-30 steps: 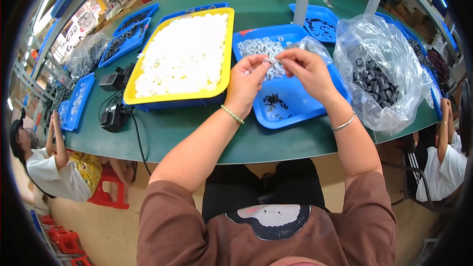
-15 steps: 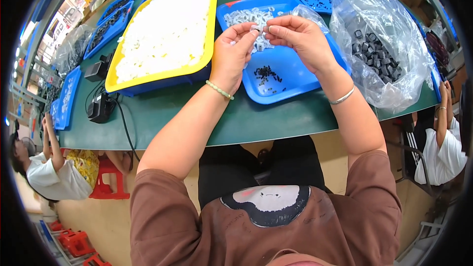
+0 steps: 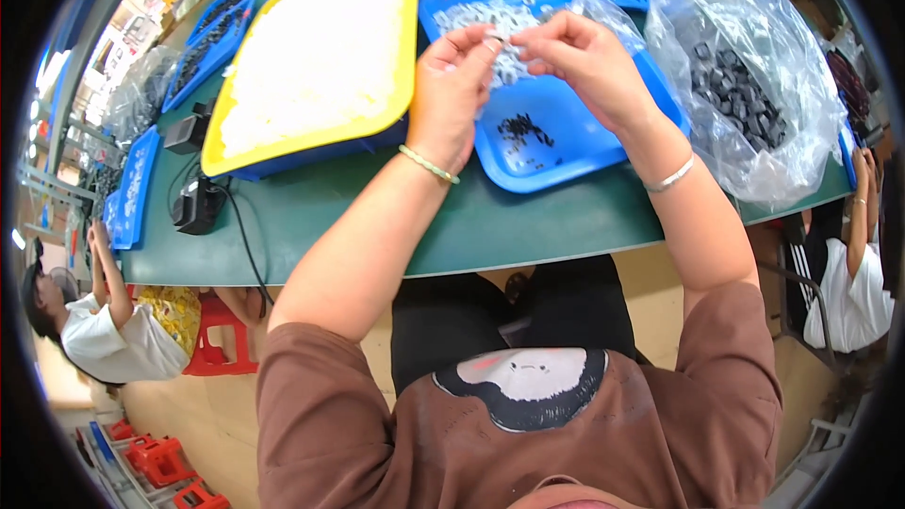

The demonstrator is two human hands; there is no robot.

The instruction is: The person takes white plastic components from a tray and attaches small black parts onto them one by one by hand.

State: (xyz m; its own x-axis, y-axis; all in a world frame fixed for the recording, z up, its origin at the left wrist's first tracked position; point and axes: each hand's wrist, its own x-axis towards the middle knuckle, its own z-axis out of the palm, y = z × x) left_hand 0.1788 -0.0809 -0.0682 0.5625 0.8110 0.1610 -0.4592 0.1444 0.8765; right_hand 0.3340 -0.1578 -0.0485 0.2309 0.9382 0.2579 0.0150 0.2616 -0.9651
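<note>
My left hand (image 3: 451, 94) is closed in a pinch on a small pale plastic part (image 3: 494, 37) with a dark bit at its edge. Close beside it, my right hand (image 3: 586, 61) has its thumb and fingers pressed together; whatever is between them is too small to make out. Both hands hover over a blue tray (image 3: 589, 137). Many small whitish plastic parts (image 3: 468, 17) lie heaped in its far half. Nearer to me in the same tray sits a small pile of tiny black pieces (image 3: 521, 129).
A yellow-rimmed tray (image 3: 411, 38) heaped with white parts stands left. At right, a clear plastic bag (image 3: 674, 28) holds black blocks (image 3: 740, 99). Black adapters (image 3: 198, 205) with a cable lie left on the green table (image 3: 330, 236). People sit at both sides.
The whole view has shifted slightly. My fingertips stay close together over the tray; the right fingers are more curled, and the pale part stays in the left pinch.
</note>
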